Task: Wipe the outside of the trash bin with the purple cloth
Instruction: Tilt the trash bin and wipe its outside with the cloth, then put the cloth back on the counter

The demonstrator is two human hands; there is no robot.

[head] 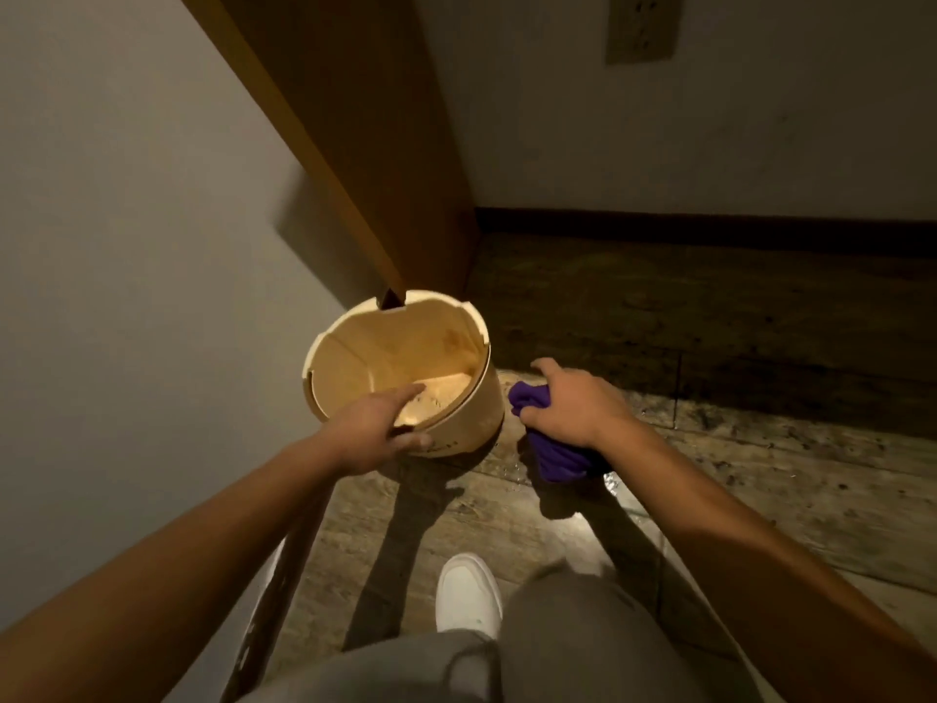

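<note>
A round cream trash bin (471, 423) stands on the wooden floor in the corner, its open top facing up and nothing visible inside. My left hand (372, 431) grips its near rim, fingers inside and thumb on the outer wall. A bunched purple cloth (552, 456) is held in my right hand (575, 405), just to the right of the bin and close above the floor. The cloth sits near the bin's right side; whether it touches the wall I cannot tell.
A pale wall (127, 271) runs along the left and a wooden post (365, 144) stands right behind the bin. A dark baseboard (710, 228) lines the back wall. My white shoe (469, 593) and grey-trousered knees are below.
</note>
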